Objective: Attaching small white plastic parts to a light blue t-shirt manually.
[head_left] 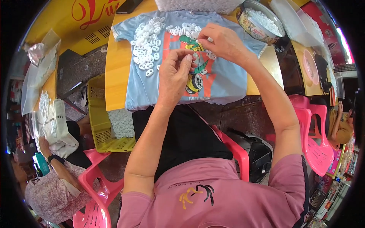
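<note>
A light blue T-shirt (228, 81) with a printed dinosaur and car lies spread over the table before me. White oval plastic pieces with slots (146, 43) are heaped on its left side, and a smaller cluster of the same pieces (184, 29) sits near its top middle. My left hand (175, 74) is raised over the print, thumb and fingers pinched together. Just above and right of it, my right hand (222, 43) also pinches, its fingertips close to the cluster. Whatever either pinch holds is too small or hidden. A few loose pieces (211, 55) lie beneath my right hand.
At the table's far side stand a clear bag of white pieces (197, 4) and a round tin (262, 22) filled with white pieces. A dark phone (129, 6) lies far left. Below left is a yellow crate (108, 125). Another person's arm (62, 171) shows at left, near pink chairs (100, 186).
</note>
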### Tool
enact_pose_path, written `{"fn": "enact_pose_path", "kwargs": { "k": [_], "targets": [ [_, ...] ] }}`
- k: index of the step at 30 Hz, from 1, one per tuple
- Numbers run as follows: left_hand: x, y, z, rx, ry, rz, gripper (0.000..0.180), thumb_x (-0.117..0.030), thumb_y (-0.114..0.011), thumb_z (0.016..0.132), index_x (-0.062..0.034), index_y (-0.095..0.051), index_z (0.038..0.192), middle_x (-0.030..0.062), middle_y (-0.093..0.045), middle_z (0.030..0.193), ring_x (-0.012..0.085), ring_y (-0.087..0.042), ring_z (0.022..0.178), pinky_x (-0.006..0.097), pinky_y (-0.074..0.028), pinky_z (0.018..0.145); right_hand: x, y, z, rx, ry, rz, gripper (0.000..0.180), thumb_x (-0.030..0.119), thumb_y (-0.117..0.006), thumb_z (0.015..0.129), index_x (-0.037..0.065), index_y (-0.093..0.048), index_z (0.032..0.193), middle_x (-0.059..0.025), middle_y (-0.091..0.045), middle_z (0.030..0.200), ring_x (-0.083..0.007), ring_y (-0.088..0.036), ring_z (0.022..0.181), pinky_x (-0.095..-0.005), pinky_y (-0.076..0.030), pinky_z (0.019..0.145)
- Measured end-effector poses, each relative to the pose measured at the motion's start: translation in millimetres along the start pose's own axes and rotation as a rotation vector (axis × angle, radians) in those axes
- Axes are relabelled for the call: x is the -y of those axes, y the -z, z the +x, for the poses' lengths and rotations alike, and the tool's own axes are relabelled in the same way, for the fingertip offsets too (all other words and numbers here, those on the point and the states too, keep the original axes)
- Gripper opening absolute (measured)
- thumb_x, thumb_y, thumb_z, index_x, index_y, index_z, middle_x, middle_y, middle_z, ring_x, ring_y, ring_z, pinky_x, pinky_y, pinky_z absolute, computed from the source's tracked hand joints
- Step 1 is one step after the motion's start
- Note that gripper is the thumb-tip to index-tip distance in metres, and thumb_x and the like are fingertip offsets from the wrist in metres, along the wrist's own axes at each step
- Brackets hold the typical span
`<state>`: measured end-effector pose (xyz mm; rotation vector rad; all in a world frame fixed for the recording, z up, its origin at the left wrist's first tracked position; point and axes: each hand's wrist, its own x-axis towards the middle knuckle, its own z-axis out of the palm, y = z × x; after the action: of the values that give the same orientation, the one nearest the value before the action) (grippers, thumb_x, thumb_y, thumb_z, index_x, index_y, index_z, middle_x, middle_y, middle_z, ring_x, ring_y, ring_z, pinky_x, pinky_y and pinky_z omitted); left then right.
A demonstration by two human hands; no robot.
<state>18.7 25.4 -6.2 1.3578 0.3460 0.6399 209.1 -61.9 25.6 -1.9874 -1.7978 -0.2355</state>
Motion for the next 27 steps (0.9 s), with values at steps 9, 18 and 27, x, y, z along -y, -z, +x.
{"fn": "enact_pose_path", "kwargs": {
  "k": [9,18,27],
  "targets": [
    [-1.1,1.1,0.3,-0.014,-0.004,0.007,0.015,-0.006,-0.054,0.096,0.0028,-0.060,0.107,0.0080,-0.067,0.095,0.0118,-0.064,0.081,0.025,-0.052,0.072,20.3,28.2,-21.7,-0.038,-0.126,0.171,0.015,0.014,-0.066,0.087,0.001,-0.066,0.095,-0.0107,-0.061,0.084,-0.0277,-0.060,0.074,-0.0349,-0.048,0.067],
    [1.0,1.0,0.1,-0.008,-0.017,0.038,0.016,-0.007,-0.055,0.096,0.0031,-0.061,0.107,0.0083,-0.067,0.095,0.0122,-0.064,0.081,0.025,-0.052,0.072,60.1,18.4,-59.6,0.095,-0.071,0.150,0.019,0.006,-0.069,0.079,0.004,-0.068,0.098,-0.0112,-0.062,0.089,-0.0314,-0.063,0.081,-0.0374,-0.050,0.069],
    [-0.9,0.4,-0.3,0.011,-0.010,0.045,0.017,-0.010,-0.057,0.096,0.0023,-0.061,0.107,0.0077,-0.067,0.096,0.0122,-0.064,0.082,0.025,-0.052,0.073,60.0,14.5,-60.2,-0.005,-0.633,0.973,0.017,0.015,-0.068,0.090,0.001,-0.066,0.099,-0.0045,-0.068,0.091,-0.0107,-0.063,0.074,-0.0244,-0.046,0.062]
  ]
}}
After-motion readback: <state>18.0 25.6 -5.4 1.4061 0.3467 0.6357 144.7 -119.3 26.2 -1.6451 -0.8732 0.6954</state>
